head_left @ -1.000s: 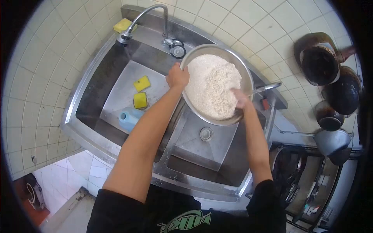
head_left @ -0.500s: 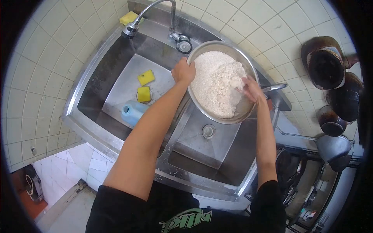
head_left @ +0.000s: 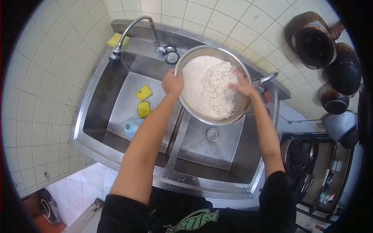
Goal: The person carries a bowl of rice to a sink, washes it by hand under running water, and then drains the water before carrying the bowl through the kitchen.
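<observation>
A large metal bowl (head_left: 181,64) rests at the back of the sink, holding a heap of white, crumbly flour-like stuff (head_left: 210,87). My left hand (head_left: 172,82) is closed on the bowl's left rim. At the bowl's right side, my right hand (head_left: 243,84) reaches over the rim into the heap, its fingers apart and the tips touching the white stuff. Bare metal shows inside the bowl below that hand. Behind the bowl's right edge a metal tap lever or handle (head_left: 268,77) sticks out.
The left basin of the sink (head_left: 124,97) holds two yellow sponges (head_left: 143,93) and a light-blue bottle (head_left: 132,126). A curved faucet (head_left: 116,50) rises at the back left. Dark pans (head_left: 312,40) hang on the right wall, above a stove (head_left: 311,171).
The head view has shifted and turned slightly. My right hand has moved up along the heap's right side. My left hand keeps its hold on the rim.
</observation>
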Action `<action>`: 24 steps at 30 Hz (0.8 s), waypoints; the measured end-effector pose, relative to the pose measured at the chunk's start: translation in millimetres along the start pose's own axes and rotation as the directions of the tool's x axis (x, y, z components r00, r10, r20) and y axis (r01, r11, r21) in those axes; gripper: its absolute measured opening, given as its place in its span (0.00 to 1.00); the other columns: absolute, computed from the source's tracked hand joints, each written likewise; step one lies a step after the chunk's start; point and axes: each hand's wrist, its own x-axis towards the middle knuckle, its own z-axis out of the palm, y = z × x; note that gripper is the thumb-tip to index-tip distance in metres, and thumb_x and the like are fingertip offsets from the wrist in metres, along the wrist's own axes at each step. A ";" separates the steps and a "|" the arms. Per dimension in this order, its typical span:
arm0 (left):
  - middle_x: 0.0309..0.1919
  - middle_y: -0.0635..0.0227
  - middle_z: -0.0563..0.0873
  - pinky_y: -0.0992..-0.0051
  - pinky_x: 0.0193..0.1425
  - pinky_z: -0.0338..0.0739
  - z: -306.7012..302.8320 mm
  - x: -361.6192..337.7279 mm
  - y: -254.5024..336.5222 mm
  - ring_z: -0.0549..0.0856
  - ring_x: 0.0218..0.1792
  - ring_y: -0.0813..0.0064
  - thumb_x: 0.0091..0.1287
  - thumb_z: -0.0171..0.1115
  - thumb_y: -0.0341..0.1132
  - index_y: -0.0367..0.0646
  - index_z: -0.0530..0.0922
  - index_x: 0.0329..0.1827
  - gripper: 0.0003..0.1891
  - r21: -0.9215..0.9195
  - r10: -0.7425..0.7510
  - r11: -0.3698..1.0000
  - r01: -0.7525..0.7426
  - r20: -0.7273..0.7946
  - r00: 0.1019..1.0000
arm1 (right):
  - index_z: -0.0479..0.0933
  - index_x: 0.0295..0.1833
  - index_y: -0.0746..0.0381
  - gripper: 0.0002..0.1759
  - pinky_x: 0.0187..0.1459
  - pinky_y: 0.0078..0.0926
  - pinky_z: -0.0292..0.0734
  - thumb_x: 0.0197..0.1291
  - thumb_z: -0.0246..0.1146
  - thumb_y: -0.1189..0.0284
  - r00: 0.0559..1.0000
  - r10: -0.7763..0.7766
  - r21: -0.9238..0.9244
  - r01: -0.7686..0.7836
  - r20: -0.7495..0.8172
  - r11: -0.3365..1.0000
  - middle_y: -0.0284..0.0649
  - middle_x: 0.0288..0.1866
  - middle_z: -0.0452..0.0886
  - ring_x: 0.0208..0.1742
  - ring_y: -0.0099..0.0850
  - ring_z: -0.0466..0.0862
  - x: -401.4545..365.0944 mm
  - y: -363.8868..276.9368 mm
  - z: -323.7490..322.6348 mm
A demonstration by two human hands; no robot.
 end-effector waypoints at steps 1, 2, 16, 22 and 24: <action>0.35 0.58 0.83 0.62 0.46 0.70 -0.1 1.9 2.4 0.81 0.41 0.57 0.55 0.59 0.45 0.45 0.77 0.39 0.15 0.001 0.000 1.000 0.000 -0.007 1.000 | 0.61 0.57 0.74 0.36 0.51 0.42 0.73 0.50 0.61 0.60 0.936 -0.326 -0.632 0.173 -0.134 0.756 0.48 0.51 0.75 0.49 0.43 0.77 2.1 7.9 1.6; 0.35 0.58 0.83 0.62 0.46 0.70 -0.3 3.2 3.8 0.81 0.41 0.57 0.55 0.59 0.45 0.45 0.77 0.39 0.15 -0.002 0.011 1.000 -0.011 -0.010 1.000 | 0.63 0.56 0.74 0.37 0.52 0.42 0.71 0.47 0.62 0.56 0.986 0.150 -0.745 -0.156 -0.076 0.649 0.48 0.52 0.74 0.51 0.43 0.76 6.5 -1.5 15.9; 0.36 0.55 0.83 0.63 0.45 0.73 -3.0 35.8 32.1 0.82 0.40 0.58 0.54 0.59 0.50 0.45 0.79 0.41 0.19 0.245 0.195 0.948 -0.205 0.065 0.979 | 0.62 0.61 0.65 0.47 0.53 0.39 0.70 0.36 0.68 0.51 0.994 0.110 -0.840 -0.073 -0.015 0.538 0.57 0.52 0.72 0.49 0.48 0.76 6.8 -24.9 15.1; 0.38 0.52 0.82 0.64 0.47 0.72 -3.7 37.1 32.8 0.81 0.41 0.56 0.53 0.61 0.51 0.42 0.75 0.51 0.27 -0.067 0.176 0.983 -0.173 0.026 0.984 | 0.65 0.58 0.66 0.30 0.49 0.38 0.73 0.51 0.55 0.59 0.883 0.461 -0.264 -0.426 0.084 0.865 0.53 0.49 0.75 0.43 0.44 0.79 9.5 1.9 36.2; 0.42 0.49 0.80 0.65 0.50 0.71 -0.6 23.6 17.9 0.79 0.44 0.54 0.53 0.62 0.48 0.39 0.70 0.56 0.30 -0.194 0.176 0.966 -0.168 0.024 0.984 | 0.66 0.56 0.67 0.25 0.46 0.38 0.75 0.56 0.49 0.63 0.841 0.522 0.511 -0.515 0.144 0.688 0.50 0.49 0.76 0.42 0.41 0.80 4.1 1.0 34.3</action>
